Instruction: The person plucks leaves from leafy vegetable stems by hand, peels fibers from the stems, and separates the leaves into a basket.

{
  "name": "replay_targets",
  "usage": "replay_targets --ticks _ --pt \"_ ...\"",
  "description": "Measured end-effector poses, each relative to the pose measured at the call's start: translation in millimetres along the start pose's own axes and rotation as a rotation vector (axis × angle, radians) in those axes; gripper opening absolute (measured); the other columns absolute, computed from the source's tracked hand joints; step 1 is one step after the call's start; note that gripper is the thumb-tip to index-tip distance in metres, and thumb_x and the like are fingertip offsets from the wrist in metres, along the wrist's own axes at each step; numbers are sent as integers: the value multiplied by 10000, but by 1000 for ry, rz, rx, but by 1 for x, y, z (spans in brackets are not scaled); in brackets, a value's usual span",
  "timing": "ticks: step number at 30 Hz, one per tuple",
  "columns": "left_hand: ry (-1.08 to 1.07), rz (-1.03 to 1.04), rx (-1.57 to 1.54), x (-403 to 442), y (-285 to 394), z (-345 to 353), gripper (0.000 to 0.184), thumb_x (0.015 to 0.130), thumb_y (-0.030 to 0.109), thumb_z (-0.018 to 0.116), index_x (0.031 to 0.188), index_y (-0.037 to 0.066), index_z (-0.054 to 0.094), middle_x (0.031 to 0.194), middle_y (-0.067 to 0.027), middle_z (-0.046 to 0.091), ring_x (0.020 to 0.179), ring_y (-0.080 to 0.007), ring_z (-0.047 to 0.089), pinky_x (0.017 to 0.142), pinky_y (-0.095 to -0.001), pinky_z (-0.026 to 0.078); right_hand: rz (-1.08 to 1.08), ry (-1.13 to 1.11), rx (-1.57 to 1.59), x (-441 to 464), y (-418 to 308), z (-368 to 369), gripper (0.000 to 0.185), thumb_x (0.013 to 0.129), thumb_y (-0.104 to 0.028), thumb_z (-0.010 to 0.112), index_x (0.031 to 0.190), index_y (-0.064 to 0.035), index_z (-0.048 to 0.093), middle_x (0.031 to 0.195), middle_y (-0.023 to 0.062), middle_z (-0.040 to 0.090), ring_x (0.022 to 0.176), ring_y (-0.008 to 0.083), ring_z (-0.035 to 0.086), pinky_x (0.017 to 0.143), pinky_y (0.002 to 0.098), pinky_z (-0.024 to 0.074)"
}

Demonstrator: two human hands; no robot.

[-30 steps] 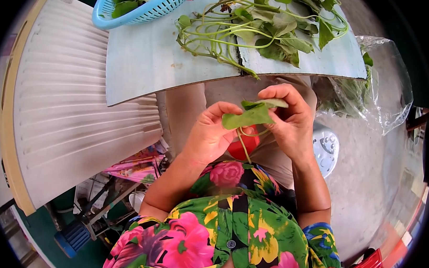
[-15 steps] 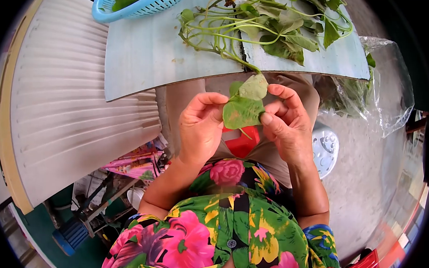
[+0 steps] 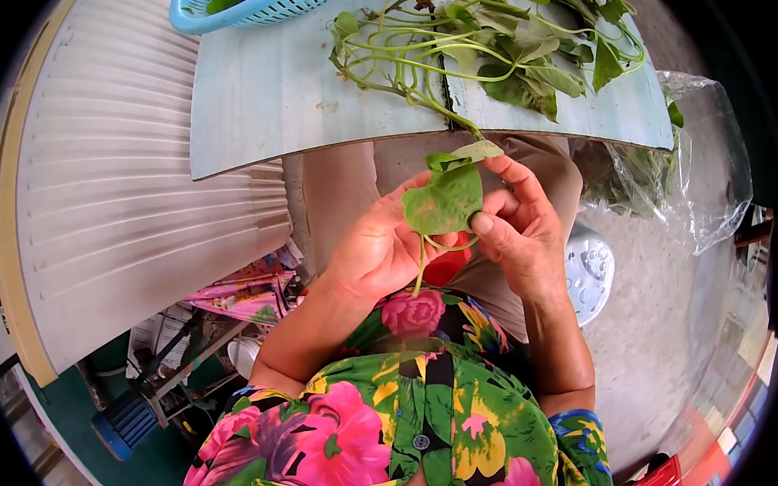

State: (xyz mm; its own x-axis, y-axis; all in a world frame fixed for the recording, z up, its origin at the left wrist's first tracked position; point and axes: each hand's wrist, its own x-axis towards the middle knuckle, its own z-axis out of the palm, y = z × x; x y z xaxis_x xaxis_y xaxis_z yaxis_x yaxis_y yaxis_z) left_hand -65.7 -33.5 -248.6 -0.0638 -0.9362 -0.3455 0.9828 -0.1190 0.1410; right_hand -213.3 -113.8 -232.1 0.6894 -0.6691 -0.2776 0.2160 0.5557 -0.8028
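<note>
Between my two hands, just below the table's front edge, is a small sprig of green leaves (image 3: 447, 198) with thin stems hanging down. My left hand (image 3: 380, 247) is closed on it from the left, its fingertips partly hidden behind the leaf. From the right, my right hand (image 3: 524, 227) pinches the leaf's edge between thumb and fingers. A tangle of leafy green stems (image 3: 415, 49) lies on the pale blue table (image 3: 282, 108), one stem reaching over the front edge close above the sprig.
A blue basket (image 3: 286, 8) with leaves stands at the table's back left. A clear plastic bag (image 3: 705, 170) of greens is at the right. A silver stool (image 3: 587, 273) and a red object (image 3: 449, 261) are below; a corrugated panel (image 3: 149, 172) stands left.
The sprig has turned and its leaves have folded, with the stems now showing below. My left hand has moved slightly right and behind the leaf. My right hand has stayed nearly in place.
</note>
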Motion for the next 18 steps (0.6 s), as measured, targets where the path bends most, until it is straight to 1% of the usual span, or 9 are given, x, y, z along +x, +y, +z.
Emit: replay_targets --ticks 1,3,6,9,10,12,14,16,18 --pt "-1 -1 -1 0 -1 -1 249 829 117 527 1065 35 520 969 -103 588 820 -208 588 743 -329 485 -9 15 -3 1 0 1 516 750 -40 637 1199 -28 382 736 -4 541 613 29 466 508 146 361" --pt "19 -150 -92 1 -3 -3 308 835 158 522 1114 31 490 965 -96 584 769 -207 588 713 -321 490 -19 29 -8 1 1 1 543 750 -41 638 1220 -29 368 737 -1 541 608 30 466 503 149 365" --pt "-48 -189 -140 0 -7 -1 272 838 146 515 1080 23 510 936 -100 590 740 -195 586 682 -310 486 28 22 3 0 3 -2 561 746 -37 640 1235 -24 366 741 4 541 598 34 468 500 157 382" --pt "-55 -172 -144 -2 -8 -3 231 840 132 510 1032 6 532 892 -112 592 733 -198 584 676 -302 476 29 -18 -101 1 0 -2 478 771 -64 616 1203 -16 417 746 0 541 590 36 466 488 162 386" --pt "-56 -172 -144 -3 -9 -7 231 840 132 510 1032 6 532 892 -112 592 733 -198 584 676 -302 476 6 -2 -72 2 -2 -2 419 785 -80 601 1170 -14 449 738 -5 538 589 36 464 502 164 391" --pt "-60 -16 89 -3 -12 -16 195 842 118 506 982 -11 550 854 -120 596 718 -200 580 674 -300 469 -46 46 -67 3 -7 -3 308 823 -154 560 1093 -15 511 725 -17 533 585 35 458 563 169 408" --pt "-75 1 148 -3 -12 -17 186 834 105 516 995 19 551 866 -114 601 726 -193 591 677 -330 487 -66 54 -179 7 -9 -8 321 838 -278 542 1024 -17 534 746 15 561 558 41 441 483 163 332" --pt "-88 21 204 -4 -12 -17 189 826 92 526 1009 49 553 877 -108 606 734 -186 603 680 -359 506 -91 114 -248 11 -7 -8 281 847 -274 523 962 -19 549 719 12 550 546 45 436 477 172 332" --pt "-97 51 246 -6 -11 -17 171 806 10 532 968 -35 562 929 -124 599 830 -211 593 765 -329 474 -114 166 -314 16 -1 -15 261 857 -271 505 900 -21 564 691 10 540 534 48 431 470 181 331"
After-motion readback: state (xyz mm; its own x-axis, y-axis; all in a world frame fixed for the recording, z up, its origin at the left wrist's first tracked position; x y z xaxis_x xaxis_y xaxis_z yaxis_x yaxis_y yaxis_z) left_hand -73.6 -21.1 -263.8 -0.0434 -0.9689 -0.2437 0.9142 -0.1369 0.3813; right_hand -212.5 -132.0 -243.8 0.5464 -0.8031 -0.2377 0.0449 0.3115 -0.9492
